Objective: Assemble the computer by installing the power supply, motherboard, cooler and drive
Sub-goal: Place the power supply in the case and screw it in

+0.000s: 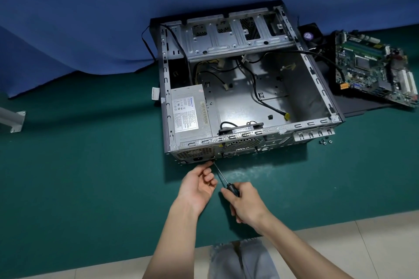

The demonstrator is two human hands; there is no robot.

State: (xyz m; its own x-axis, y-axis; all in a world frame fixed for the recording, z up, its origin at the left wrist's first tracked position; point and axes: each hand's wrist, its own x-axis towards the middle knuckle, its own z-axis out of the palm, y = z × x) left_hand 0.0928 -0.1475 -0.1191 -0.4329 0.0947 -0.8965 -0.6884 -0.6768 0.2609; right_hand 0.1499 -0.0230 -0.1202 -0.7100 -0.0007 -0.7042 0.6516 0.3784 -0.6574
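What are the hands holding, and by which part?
The right hand grips the screwdriver by its black handle. The left hand curls its fingers at the tip, against the case; whether they pinch anything cannot be told.

Curled left hand (199,184), right hand (246,204) gripping

A single wide-angle camera sits on the person's head, facing forward and steeply down. It looks from close range over the open computer case (244,88) on the green mat (79,165), with floor tiles (351,240) along the near edge.
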